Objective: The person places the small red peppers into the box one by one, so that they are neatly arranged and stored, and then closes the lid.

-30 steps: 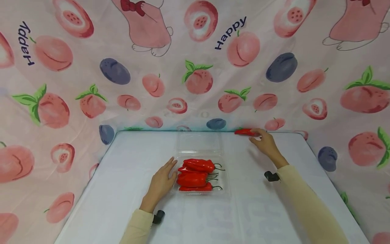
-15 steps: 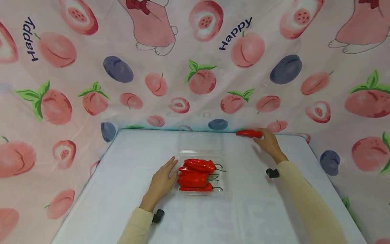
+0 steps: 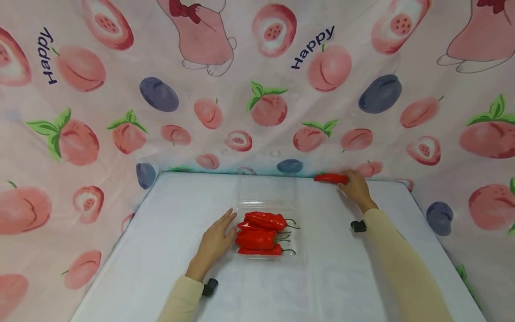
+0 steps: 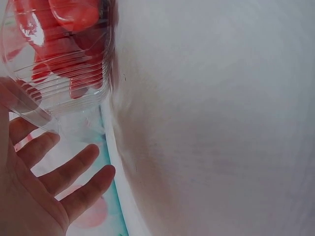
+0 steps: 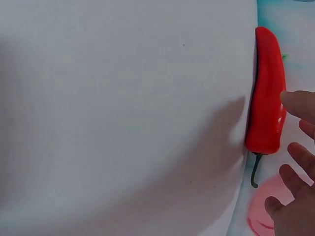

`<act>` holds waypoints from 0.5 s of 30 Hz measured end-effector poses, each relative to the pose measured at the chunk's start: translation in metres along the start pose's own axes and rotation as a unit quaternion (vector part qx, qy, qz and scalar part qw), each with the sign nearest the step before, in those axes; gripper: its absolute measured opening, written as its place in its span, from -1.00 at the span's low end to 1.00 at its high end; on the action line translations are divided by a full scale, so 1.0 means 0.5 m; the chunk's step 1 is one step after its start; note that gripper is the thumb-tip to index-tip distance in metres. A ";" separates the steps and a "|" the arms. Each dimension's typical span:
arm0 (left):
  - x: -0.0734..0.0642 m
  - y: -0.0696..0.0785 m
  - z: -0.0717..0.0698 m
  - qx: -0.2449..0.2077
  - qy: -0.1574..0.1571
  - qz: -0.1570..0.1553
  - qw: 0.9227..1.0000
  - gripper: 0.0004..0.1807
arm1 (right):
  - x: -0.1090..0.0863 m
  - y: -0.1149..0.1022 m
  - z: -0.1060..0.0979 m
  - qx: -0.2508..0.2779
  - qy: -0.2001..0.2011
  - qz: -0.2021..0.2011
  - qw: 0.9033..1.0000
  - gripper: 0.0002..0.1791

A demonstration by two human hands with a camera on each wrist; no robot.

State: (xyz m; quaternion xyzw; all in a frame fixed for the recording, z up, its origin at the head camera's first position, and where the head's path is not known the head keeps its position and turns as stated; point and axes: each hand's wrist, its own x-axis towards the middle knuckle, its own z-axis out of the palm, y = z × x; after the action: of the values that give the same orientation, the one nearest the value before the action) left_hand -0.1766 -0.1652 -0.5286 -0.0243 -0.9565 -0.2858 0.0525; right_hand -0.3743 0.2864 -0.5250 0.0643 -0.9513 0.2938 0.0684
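My left hand (image 3: 217,237) rests at the left side of a clear plastic clamshell box (image 3: 299,210), its fingers extended along the wall. Several red peppers (image 3: 257,239) with green stems lie inside, stems pointing right. In the left wrist view, the thumb overlaps the clear box (image 4: 74,93) while the other fingers (image 4: 86,189) spread apart. At the table's far edge, a single red pepper (image 5: 268,93) lies with its stem toward my right hand (image 3: 356,188). The right thumb (image 5: 298,103) reaches the pepper's side, and the remaining fingers are loosely bent and apart.
The box's clear lid (image 3: 267,190) is folded back toward the far edge of the white-covered table (image 3: 181,192). Behind it rises a fruit-printed cloth (image 3: 225,89), which also covers both sides. A dark wrist device (image 3: 358,226) shows below the right sleeve.
My right hand has shifted slightly along the lone pepper toward its stem end, exposing more red. My left hand stays beside the box. The head view has shifted a little.
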 end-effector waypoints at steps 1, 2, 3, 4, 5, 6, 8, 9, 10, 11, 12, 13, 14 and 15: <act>-0.001 0.000 0.001 0.000 0.001 0.001 1.000 -0.44 | 0.000 0.003 0.001 -0.001 -0.005 0.004 1.000 -0.44; -0.002 0.001 0.003 -0.001 0.002 0.004 1.000 -0.44 | 0.000 0.007 0.003 -0.004 -0.010 0.009 1.000 -0.43; -0.003 0.001 0.004 -0.002 0.002 0.005 1.000 -0.44 | -0.001 0.010 0.004 -0.007 -0.017 0.013 1.000 -0.42; -0.005 0.002 0.006 -0.002 0.001 0.006 1.000 -0.44 | -0.003 0.013 0.006 -0.012 -0.023 0.017 1.000 -0.41; -0.007 0.002 0.007 -0.001 0.000 0.006 1.000 -0.44 | -0.004 0.016 0.008 -0.016 -0.029 0.021 0.999 -0.41; -0.009 0.002 0.008 -0.002 -0.002 0.006 1.000 -0.44 | -0.006 0.019 0.009 -0.023 -0.036 0.022 0.999 -0.40; -0.012 0.002 0.009 0.001 -0.004 0.005 1.000 -0.44 | -0.009 0.022 0.011 -0.032 -0.044 0.022 0.998 -0.41; -0.013 0.002 0.009 0.002 -0.003 0.004 1.000 -0.45 | -0.009 0.022 0.012 -0.035 -0.045 0.018 0.998 -0.41; -0.013 0.001 0.009 0.004 0.000 0.004 1.000 -0.45 | -0.008 0.022 0.013 -0.037 -0.045 0.015 0.998 -0.42; -0.013 0.001 0.008 0.005 0.003 0.006 1.000 -0.45 | -0.006 0.022 0.014 -0.039 -0.043 0.010 0.998 -0.42; -0.011 0.000 0.007 0.005 0.007 0.008 1.000 -0.45 | -0.004 0.021 0.015 -0.041 -0.041 0.004 0.998 -0.42; -0.010 0.000 0.006 0.007 0.010 0.010 1.000 -0.45 | -0.001 0.019 0.015 -0.040 -0.038 0.002 0.998 -0.43; -0.008 -0.001 0.006 0.008 0.013 0.011 1.000 -0.45 | 0.003 0.018 0.016 -0.041 -0.037 0.000 0.999 -0.43; -0.006 -0.001 0.005 0.008 0.016 0.013 1.000 -0.45 | 0.006 0.017 0.017 -0.040 -0.038 -0.001 0.998 -0.44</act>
State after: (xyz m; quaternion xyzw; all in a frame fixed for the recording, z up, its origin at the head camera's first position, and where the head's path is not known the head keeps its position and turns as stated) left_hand -0.1740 -0.1646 -0.5313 -0.0314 -0.9573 -0.2782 0.0714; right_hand -0.3794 0.2885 -0.5360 0.0733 -0.9641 0.2527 0.0353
